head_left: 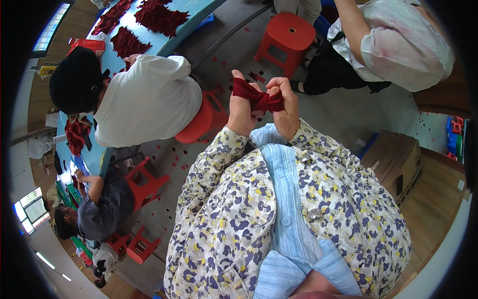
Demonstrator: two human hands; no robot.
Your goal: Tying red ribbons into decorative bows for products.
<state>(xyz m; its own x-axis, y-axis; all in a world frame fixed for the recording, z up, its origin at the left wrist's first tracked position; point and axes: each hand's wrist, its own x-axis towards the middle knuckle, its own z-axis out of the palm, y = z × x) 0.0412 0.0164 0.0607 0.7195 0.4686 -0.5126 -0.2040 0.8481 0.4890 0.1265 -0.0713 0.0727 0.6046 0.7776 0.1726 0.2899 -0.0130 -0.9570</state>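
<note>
A dark red velvet bow (256, 95) is stretched between my two hands, out in front of my chest. My left hand (240, 107) grips its left loop, thumb pointing up and the cloth wrapped over the fingers. With bent fingers, my right hand (285, 107) pinches the gathered knot at the bow's right side. Part of the cloth is hidden behind my fingers.
Piles of dark red cloth pieces (158, 19) lie on a long light-blue table (105, 142) at left. People sit along it on red plastic stools (211, 119). Another red stool (289, 36) and a standing person (398, 45) are ahead right. A cardboard box (393, 162) stands at right. Red scraps dot the floor.
</note>
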